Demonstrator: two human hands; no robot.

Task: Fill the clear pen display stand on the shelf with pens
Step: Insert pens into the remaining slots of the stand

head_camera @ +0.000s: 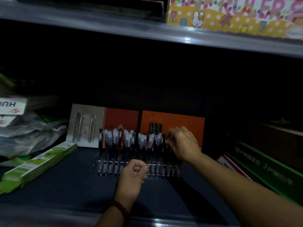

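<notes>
A clear pen display stand [105, 167] sits in the middle of a dark blue shelf, holding several black pens [114, 141] with clear caps standing upright in rows. My right hand [182, 143] is at the stand's right end, its fingers curled around the tops of the pens there. My left hand [132, 176] hovers in front of the stand's middle with fingers curled into a loose fist; whether it holds anything I cannot tell. A dark red bead bracelet [118, 208] circles the left wrist.
Orange boxes [180, 122] and a grey pen card [85, 125] stand behind the stand. Green flat packs [37, 166] lie at left beside plastic bags [29, 133]. Dark and green boxes [265, 167] fill the right. An upper shelf edge [147, 30] carries a colourful ruler box [229, 15].
</notes>
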